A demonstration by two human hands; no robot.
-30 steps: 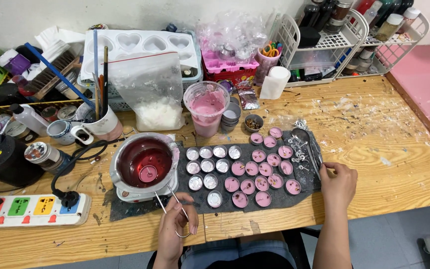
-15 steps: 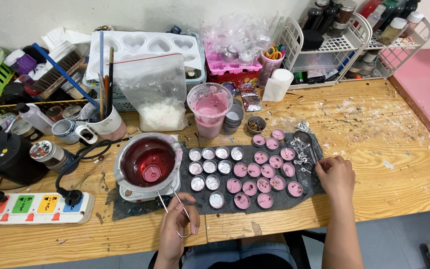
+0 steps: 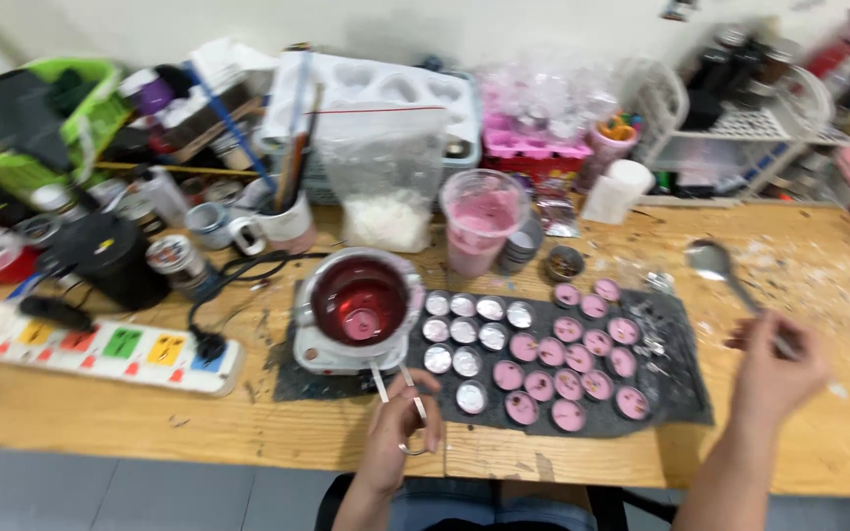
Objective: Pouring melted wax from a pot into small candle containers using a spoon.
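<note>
My left hand (image 3: 397, 431) rests at the near table edge, closed on thin metal tweezers (image 3: 394, 382) whose tips point toward the melting pot (image 3: 359, 303) of dark red wax. My right hand (image 3: 771, 372) is raised at the right, gripping a metal spoon (image 3: 726, 275) with its bowl up and away from me. Between the hands a dark mat (image 3: 681, 393) carries several small round tins, the left ones (image 3: 464, 334) silvery, the right ones (image 3: 568, 359) filled with pink wax.
A plastic cup of pink wax (image 3: 479, 224) and a bag of white flakes (image 3: 383, 192) stand behind the mat. A power strip (image 3: 100, 346) lies at the left with cables. Jars, mugs, moulds and wire racks (image 3: 730, 118) crowd the back of the wooden table (image 3: 819, 265).
My right hand has lifted off the mat's right edge, moved right and raised a spoon. The view has swung a little. My left hand stays put with the tweezers.
</note>
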